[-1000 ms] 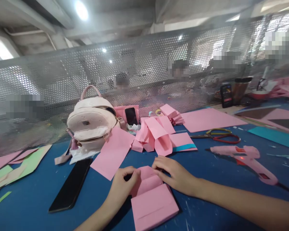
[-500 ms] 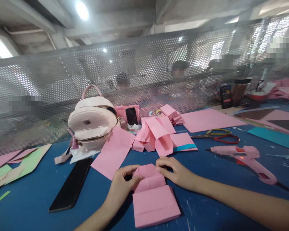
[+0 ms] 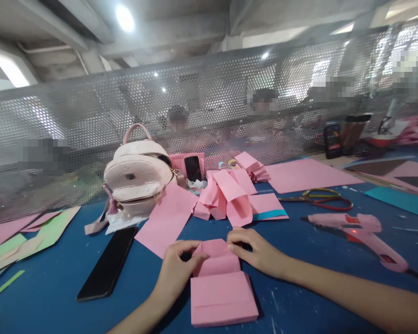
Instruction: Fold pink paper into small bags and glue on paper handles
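Note:
A folded pink paper piece (image 3: 221, 287) lies on the blue table (image 3: 299, 283) in front of me. My left hand (image 3: 177, 273) pinches its upper left flap between thumb and fingers. My right hand (image 3: 256, 250) presses curled fingers on the upper right corner of the same piece. Behind it, near the middle of the table, sits a pile of folded pink paper pieces (image 3: 230, 197).
A black phone (image 3: 107, 262) lies at left beside a loose pink sheet (image 3: 167, 218) and a pink backpack (image 3: 137, 178). Scissors (image 3: 320, 197) and a pink glue gun (image 3: 358, 232) lie at right. A perforated metal screen (image 3: 90, 125) runs along the back, with people beyond it.
Both hands stayed on the folded pink paper; its upper flaps have been folded in and the piece has turned squarer to me. The view shifted slightly.

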Tool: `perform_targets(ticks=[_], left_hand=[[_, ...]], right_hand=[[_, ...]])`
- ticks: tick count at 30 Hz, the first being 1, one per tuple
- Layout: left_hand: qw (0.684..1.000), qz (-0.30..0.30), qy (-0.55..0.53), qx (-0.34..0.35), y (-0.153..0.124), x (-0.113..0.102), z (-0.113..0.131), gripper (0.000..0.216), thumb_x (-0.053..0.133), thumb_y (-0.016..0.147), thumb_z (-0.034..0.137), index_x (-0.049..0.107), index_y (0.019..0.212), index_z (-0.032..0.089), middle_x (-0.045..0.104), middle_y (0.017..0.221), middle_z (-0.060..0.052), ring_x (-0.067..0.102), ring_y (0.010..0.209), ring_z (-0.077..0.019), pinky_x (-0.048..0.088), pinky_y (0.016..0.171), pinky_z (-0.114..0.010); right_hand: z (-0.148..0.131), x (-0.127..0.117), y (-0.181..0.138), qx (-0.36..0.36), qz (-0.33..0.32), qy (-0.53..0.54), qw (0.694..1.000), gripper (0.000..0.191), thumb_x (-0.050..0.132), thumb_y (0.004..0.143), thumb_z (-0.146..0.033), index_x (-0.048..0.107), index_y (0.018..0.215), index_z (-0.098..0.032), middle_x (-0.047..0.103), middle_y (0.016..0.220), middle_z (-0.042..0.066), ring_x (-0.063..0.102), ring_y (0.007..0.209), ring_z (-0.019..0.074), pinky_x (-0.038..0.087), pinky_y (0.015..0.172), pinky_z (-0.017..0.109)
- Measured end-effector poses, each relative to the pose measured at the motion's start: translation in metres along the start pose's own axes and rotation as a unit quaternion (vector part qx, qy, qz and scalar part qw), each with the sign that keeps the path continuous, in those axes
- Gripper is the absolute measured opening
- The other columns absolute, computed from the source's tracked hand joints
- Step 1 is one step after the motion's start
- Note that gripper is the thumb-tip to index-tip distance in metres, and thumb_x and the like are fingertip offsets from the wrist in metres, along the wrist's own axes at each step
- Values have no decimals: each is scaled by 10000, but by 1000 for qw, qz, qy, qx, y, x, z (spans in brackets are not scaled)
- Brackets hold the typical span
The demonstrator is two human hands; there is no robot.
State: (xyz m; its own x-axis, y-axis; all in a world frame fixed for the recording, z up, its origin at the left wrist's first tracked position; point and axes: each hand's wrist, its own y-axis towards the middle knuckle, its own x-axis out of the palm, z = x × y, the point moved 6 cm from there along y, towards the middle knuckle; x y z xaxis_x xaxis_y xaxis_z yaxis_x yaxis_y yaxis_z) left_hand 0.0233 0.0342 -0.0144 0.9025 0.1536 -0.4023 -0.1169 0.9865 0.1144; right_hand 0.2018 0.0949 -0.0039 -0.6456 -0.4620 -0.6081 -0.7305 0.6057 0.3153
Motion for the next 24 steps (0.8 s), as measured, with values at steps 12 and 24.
perform_targets(ticks=[12, 24], left_hand=[[999, -31, -41, -2, 0, 3, -2, 213, 694, 776, 331, 786, 875, 166, 784, 874, -70, 697, 837, -254, 531, 755, -313], [996, -60, 26, 64, 4, 17, 22, 137, 638, 788, 240, 755, 755, 178, 769, 788, -41, 689, 774, -215, 495, 740, -284]], right_hand=[[-6, -6, -10, -5, 57, -55, 997, 181, 686, 853, -312, 616, 986, -211, 643, 878, 10, 563, 716, 147, 455, 681, 267], [-15, 4, -7, -8, 25, 7, 1000, 247, 716, 851, -353, 642, 1046, -222, 659, 867, -8, 597, 700, 126, 464, 634, 227]])
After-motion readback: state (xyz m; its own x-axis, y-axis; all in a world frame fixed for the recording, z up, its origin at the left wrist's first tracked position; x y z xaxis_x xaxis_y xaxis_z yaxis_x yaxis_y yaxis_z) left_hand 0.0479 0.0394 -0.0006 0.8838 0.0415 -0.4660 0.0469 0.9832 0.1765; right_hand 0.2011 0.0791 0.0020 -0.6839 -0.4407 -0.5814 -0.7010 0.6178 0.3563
